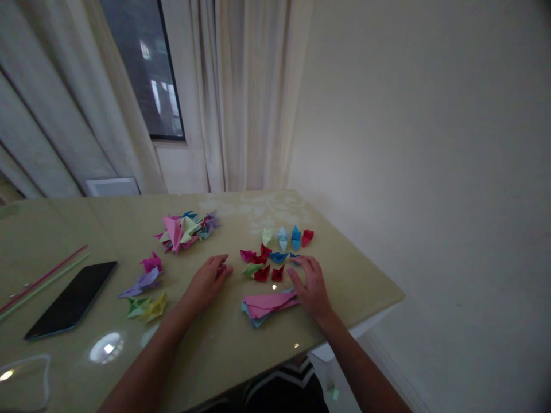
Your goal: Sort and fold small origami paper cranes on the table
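Observation:
My right hand (312, 287) hovers over the table's right part, thumb and fingers apart, with a fingertip at or just above a small blue folded-paper boat (294, 257). Beside it sit several more small paper boats, among them a blue one (278, 257), a dark red one (278, 274) and a green one (252, 269). Just below that wrist is a stack of folded pink and blue paper (269, 304), partly hidden by the hand. To the left of the boats is my left hand (210, 278), fingers loosely bent and apart, holding nothing.
Behind my left hand lies a heap of colourful folded paper (185, 229). Purple (144, 283) and yellow (155, 308) folded pieces rest left of my forearm. Farther left are a black phone (73, 298) and thin pink and green strips (47, 278). A wall borders the table's right edge.

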Demonstrator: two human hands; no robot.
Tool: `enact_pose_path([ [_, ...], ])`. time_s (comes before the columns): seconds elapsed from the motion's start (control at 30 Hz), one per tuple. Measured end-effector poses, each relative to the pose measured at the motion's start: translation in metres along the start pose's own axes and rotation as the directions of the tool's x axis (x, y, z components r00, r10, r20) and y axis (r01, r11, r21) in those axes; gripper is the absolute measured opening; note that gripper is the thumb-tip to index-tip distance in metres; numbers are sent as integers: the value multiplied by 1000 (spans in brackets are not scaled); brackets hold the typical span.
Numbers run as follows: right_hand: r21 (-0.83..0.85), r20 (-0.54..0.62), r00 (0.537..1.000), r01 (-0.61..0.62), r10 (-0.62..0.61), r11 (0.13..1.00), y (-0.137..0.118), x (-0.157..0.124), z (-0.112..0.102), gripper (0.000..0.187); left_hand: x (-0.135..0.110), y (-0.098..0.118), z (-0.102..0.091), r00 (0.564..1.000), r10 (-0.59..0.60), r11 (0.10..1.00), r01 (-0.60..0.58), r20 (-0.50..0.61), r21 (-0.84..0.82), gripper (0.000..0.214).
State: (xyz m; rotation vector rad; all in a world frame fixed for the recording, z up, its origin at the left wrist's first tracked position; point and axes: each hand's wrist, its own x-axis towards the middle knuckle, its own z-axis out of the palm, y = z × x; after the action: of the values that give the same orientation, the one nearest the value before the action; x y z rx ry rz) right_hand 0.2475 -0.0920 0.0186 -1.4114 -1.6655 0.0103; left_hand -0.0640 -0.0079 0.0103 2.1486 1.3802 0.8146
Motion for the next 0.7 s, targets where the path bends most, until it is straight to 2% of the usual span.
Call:
enact_pose_path([
  [0.07, 4, 60, 998, -17, 17, 1000, 16, 13, -2, 37, 1, 1, 9, 1000, 31, 999, -31, -7, -11, 66],
  [0.17, 11, 197, 980, 14, -16, 1000, 37, 31, 1, 45, 9, 8, 25, 997, 83, 990, -82, -6, 117, 90],
  [0.23, 48, 261, 964, 36, -48, 998, 40, 41, 8, 45, 17, 15, 35, 991, 134, 978, -136, 27, 158, 100],
  [0.33, 84, 318, 943, 80, -102, 993, 32, 57, 21, 42, 31, 25, 46, 972, 213, 968, -223, 97, 112, 97],
  [0.43, 58, 303, 946, 102, -115, 993, 18, 82, 32, 34, 40, 32, 49, 954, 279, 958, -285, 112, 39, 88],
  [0.5, 60, 269, 957, 98, -110, 993, 11, 102, 39, 30, 46, 33, 45, 952, 300, 953, -302, 63, 21, 74],
  [0.57, 92, 243, 964, 90, -110, 992, 7, 118, 46, 28, 55, 28, 33, 963, 268, 962, -266, -31, 60, 57],
  [0.63, 135, 216, 971, 74, -102, 988, 6, 126, 52, 27, 66, 18, 13, 973, 182, 969, -153, -141, 194, 49],
  [0.7, 171, 187, 978, 62, -94, 983, 6, 125, 57, 26, 78, 4, -14, 962, 72, 915, 42, -264, 401, 47],
])
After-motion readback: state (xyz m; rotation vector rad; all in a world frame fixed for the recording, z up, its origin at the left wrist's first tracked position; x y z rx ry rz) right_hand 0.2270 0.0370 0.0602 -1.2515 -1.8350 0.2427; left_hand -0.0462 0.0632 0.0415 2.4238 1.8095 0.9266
